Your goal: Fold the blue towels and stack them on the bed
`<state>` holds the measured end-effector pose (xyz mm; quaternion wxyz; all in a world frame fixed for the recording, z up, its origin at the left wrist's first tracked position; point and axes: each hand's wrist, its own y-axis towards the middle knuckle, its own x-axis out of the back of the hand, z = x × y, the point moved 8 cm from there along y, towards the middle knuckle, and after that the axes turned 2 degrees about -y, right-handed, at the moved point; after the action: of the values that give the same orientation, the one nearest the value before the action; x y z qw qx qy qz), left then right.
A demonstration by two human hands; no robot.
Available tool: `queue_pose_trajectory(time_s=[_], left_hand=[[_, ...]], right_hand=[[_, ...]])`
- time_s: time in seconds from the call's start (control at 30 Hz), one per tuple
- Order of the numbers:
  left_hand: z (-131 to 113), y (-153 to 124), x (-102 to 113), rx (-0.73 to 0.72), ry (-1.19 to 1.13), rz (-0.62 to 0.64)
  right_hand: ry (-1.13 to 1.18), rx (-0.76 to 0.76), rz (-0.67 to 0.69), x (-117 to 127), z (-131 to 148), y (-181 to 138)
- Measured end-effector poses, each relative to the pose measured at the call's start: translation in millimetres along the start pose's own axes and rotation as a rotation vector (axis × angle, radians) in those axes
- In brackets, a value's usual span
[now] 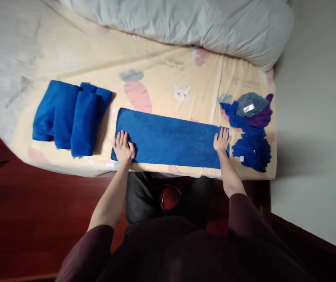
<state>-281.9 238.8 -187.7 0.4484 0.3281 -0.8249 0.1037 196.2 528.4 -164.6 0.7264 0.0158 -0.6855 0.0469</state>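
A blue towel (173,139) lies spread out flat in a long rectangle along the near edge of the bed. My left hand (123,149) rests palm down on its left end, fingers stretched out. On its right end lies my right hand (222,140), also flat with the fingers extended. To the left of the towel sits a pile of folded blue towels (68,117). At the right, close to my right hand, are crumpled blue cloths (253,150), with a grey cloth (251,105) and a purple cloth (263,117) just beyond them.
The bed (162,86) has a yellow sheet printed with carrots and rabbits. A pale grey quilt (185,19) is bunched along the far side. A light wall (315,137) stands at the right. Below is a dark red floor (38,211).
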Motion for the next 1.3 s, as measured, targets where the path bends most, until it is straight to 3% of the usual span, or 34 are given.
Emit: queue_pose_trajectory(time_s=[0.1,0.2,0.27,0.43,0.53,0.63,0.67,0.77,0.87,1.0,1.13,1.3], left_hand=[[-3.7,-1.4,3.6,-0.009,-0.019,-0.019],[-5.8,-1.7,5.3,-0.020,-0.040,-0.041],[-6.7,-1.7,6.0,-0.036,-0.064,-0.043],[-2.9,-15.0,10.2,-0.061,-0.009,0.028],[3.8,-54.4,16.0,-0.065,0.021,0.052],[6.4,-129.1,18.5,-0.056,0.020,0.060],[5.2,-158.8,17.5,-0.049,0.021,0.074],[-8.1,-242.4,1.6,-0.083,0.067,0.271],[-30.0,-291.3,-18.0,-0.219,0.139,0.516],[-52.1,-295.9,-40.5,-0.380,0.229,0.747],[-58.9,-281.7,-60.4,-0.322,0.328,0.884],[-70.1,-296.7,-76.1,-0.349,0.335,1.000]], right_hand=[[0.060,-0.112,-0.058,11.6,-0.6,-42.2],[0.083,-0.115,-0.089,5.4,-15.5,-113.3],[0.086,-0.115,-0.070,-7.9,-38.9,-165.1],[0.177,-0.308,-0.053,-43.7,-112.3,-272.2],[0.288,-0.323,0.051,-74.4,-119.2,-318.5],[0.396,-0.283,0.189,-101.5,-106.7,-352.6],[0.418,-0.277,0.226,-107.1,-103.0,-359.7],[0.415,-0.278,0.282,-111.2,-97.4,-365.4],[0.373,-0.250,0.303,-106.2,-92.5,-358.0],[0.311,-0.234,0.325,-102.0,-87.6,-353.6],[0.305,-0.224,0.324,-101.9,-85.4,-355.9],[0.315,-0.237,0.320,-102.7,-85.1,-357.0]])
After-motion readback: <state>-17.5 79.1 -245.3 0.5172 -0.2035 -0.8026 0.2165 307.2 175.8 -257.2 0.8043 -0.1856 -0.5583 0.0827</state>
